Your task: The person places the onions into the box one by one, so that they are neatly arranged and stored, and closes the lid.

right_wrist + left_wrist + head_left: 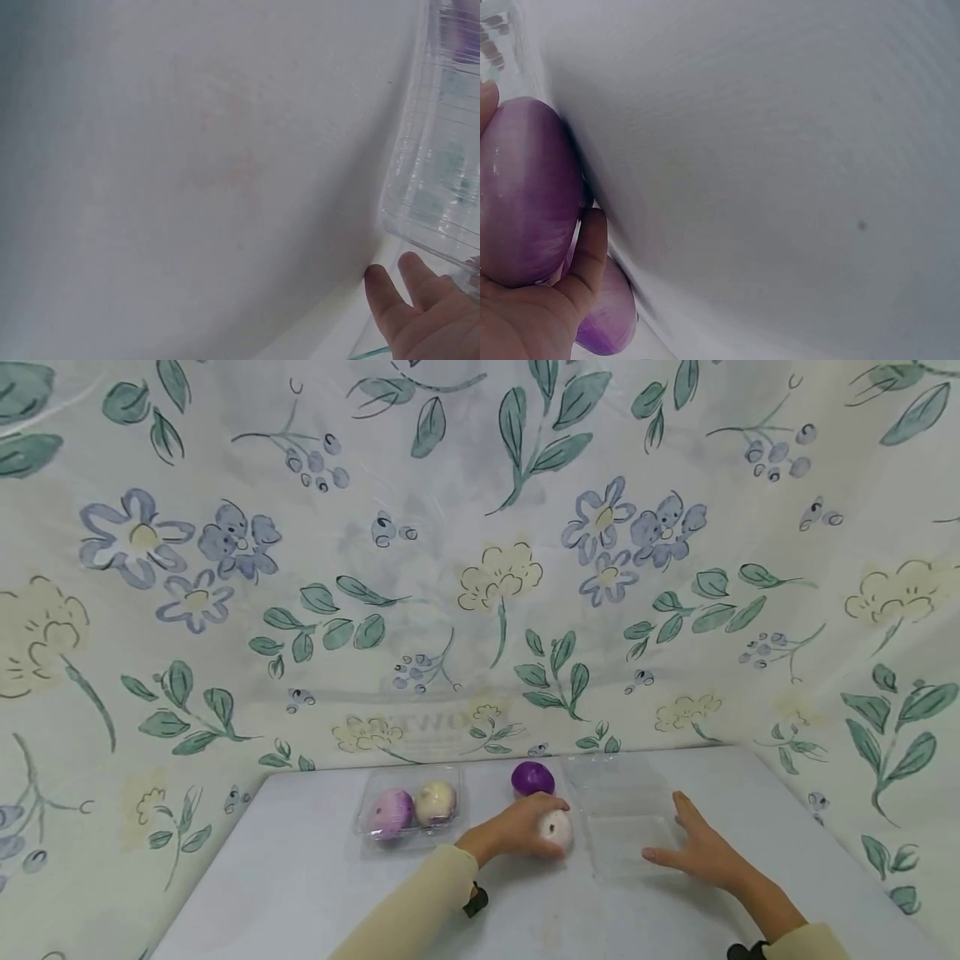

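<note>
My left hand (519,828) grips an onion (557,831) at the middle of the table, fingers round its far side and thumb at the near side. It looks pale pink in the head view; the left wrist view shows the held onion (526,191) with purple skin. Just behind it sits a dark purple onion (532,778). A transparent plastic clamshell box (630,831) lies spread out to the right. My right hand (701,852) is at that box's right side, thumb and fingers spread apart, fingertips (381,281) close to its rim in the right wrist view.
A second transparent box (367,843) stands at the back left, holding a purple onion (392,812) and a yellowish-white onion (435,802). The white table (285,877) ends at a flower-patterned curtain (450,543) behind and at both sides.
</note>
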`<move>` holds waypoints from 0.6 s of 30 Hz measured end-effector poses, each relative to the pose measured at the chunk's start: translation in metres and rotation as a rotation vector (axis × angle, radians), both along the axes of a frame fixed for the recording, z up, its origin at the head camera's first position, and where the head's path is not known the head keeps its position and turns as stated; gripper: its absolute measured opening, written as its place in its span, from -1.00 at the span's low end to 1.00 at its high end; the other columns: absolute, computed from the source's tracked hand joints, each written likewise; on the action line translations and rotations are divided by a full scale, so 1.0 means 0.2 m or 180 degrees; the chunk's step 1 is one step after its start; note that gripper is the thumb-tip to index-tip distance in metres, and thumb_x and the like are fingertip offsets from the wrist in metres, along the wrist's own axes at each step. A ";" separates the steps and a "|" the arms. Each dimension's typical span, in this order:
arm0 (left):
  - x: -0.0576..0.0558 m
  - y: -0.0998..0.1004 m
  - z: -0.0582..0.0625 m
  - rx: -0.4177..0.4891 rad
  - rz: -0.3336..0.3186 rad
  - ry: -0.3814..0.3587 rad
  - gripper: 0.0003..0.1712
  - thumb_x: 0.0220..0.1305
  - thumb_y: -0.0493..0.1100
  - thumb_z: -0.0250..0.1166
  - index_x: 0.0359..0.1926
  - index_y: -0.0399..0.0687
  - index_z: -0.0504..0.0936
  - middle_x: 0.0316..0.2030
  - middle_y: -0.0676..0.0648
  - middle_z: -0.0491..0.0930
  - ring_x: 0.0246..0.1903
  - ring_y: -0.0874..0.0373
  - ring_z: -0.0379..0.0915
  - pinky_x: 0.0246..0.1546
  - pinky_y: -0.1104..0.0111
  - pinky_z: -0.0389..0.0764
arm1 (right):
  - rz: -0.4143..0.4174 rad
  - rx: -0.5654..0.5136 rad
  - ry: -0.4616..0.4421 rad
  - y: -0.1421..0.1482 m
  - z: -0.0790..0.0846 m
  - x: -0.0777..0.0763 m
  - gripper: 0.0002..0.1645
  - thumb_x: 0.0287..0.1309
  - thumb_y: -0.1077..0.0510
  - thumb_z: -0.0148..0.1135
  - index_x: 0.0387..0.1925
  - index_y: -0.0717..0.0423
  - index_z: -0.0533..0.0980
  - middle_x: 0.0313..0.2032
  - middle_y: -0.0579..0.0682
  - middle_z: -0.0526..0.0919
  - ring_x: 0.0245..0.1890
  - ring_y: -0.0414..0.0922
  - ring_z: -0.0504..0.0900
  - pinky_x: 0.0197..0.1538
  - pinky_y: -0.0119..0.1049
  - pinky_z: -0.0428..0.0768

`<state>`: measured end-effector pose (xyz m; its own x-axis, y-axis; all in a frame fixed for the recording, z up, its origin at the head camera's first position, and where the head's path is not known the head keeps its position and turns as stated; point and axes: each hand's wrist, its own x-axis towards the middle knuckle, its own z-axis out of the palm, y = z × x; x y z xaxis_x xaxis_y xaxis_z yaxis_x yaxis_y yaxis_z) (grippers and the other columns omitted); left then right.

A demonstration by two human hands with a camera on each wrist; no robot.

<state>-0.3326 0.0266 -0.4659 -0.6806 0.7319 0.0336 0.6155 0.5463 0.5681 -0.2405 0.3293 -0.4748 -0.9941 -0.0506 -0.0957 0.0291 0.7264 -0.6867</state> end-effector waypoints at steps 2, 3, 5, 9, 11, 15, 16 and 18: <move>0.00 0.00 0.00 -0.0004 0.0011 0.0005 -0.24 -0.02 -0.05 0.57 0.25 -0.02 0.52 0.18 -0.05 0.49 0.10 0.17 0.42 0.18 0.27 0.46 | -0.0014 0.0020 0.0034 0.00 0.00 0.00 0.50 0.02 -0.27 0.43 0.48 0.47 -0.33 0.48 0.51 -0.28 0.43 0.47 0.01 0.39 0.37 0.09; 0.01 0.01 0.00 -0.0001 0.0010 -0.0001 -0.23 -0.02 -0.05 0.57 0.25 -0.03 0.52 0.18 -0.05 0.49 0.11 0.16 0.42 0.18 0.27 0.47 | -0.0013 0.0023 0.0050 0.00 -0.01 0.00 0.50 0.02 -0.27 0.43 0.48 0.47 -0.33 0.49 0.51 -0.28 0.43 0.47 0.02 0.40 0.36 0.09; 0.01 0.01 0.00 0.0008 0.0002 0.0003 -0.23 -0.01 -0.05 0.57 0.25 -0.04 0.52 0.19 -0.06 0.49 0.11 0.15 0.42 0.19 0.26 0.47 | -0.0007 0.0026 0.0075 0.00 0.00 0.00 0.50 0.02 -0.27 0.42 0.48 0.47 -0.32 0.49 0.51 -0.28 0.43 0.48 0.02 0.39 0.37 0.10; 0.00 0.01 0.01 -0.0023 -0.0019 -0.0004 -0.23 0.00 -0.05 0.56 0.26 -0.05 0.51 0.20 -0.08 0.48 0.12 0.11 0.41 0.20 0.22 0.47 | -0.0042 0.0017 0.0061 0.01 -0.01 0.00 0.50 0.02 -0.27 0.43 0.49 0.46 -0.33 0.49 0.50 -0.29 0.43 0.48 0.00 0.39 0.37 0.08; -0.01 0.00 0.00 -0.0053 0.0013 0.0024 -0.23 -0.01 -0.04 0.56 0.26 -0.03 0.52 0.21 -0.09 0.48 0.13 0.09 0.41 0.19 0.19 0.48 | -0.0063 -0.0003 0.0036 0.01 -0.01 0.00 0.51 0.02 -0.27 0.43 0.49 0.44 -0.35 0.49 0.49 -0.30 0.45 0.46 -0.02 0.41 0.36 0.04; -0.03 -0.02 -0.01 -0.0035 0.0121 0.0084 -0.24 -0.04 -0.05 0.58 0.23 -0.03 0.53 0.21 -0.11 0.49 0.15 0.04 0.42 0.18 0.13 0.48 | -0.0023 -0.0042 0.0039 -0.02 -0.02 -0.02 0.51 0.03 -0.27 0.41 0.49 0.45 -0.37 0.50 0.47 -0.34 0.47 0.43 -0.04 0.43 0.34 -0.01; -0.03 -0.03 -0.01 -0.0015 0.0130 0.0077 -0.24 -0.04 -0.06 0.58 0.23 -0.03 0.53 0.21 -0.11 0.50 0.16 0.03 0.42 0.18 0.12 0.48 | -0.0012 -0.0041 0.0039 -0.03 -0.02 -0.02 0.51 0.03 -0.28 0.41 0.48 0.45 -0.37 0.50 0.47 -0.34 0.47 0.43 -0.04 0.43 0.34 -0.02; -0.03 -0.03 -0.01 0.0027 0.0104 0.0067 -0.24 -0.04 -0.07 0.58 0.23 -0.05 0.53 0.20 -0.12 0.50 0.16 0.01 0.42 0.19 0.11 0.48 | -0.0015 -0.0016 0.0031 -0.04 -0.02 -0.03 0.53 0.02 -0.29 0.42 0.48 0.47 -0.36 0.50 0.47 -0.34 0.46 0.43 -0.04 0.44 0.33 -0.01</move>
<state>-0.3395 0.0203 -0.4682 -0.7032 0.7089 0.0542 0.6092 0.5616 0.5599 -0.2456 0.3212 -0.4779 -0.9952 -0.0465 -0.0856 0.0256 0.7228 -0.6906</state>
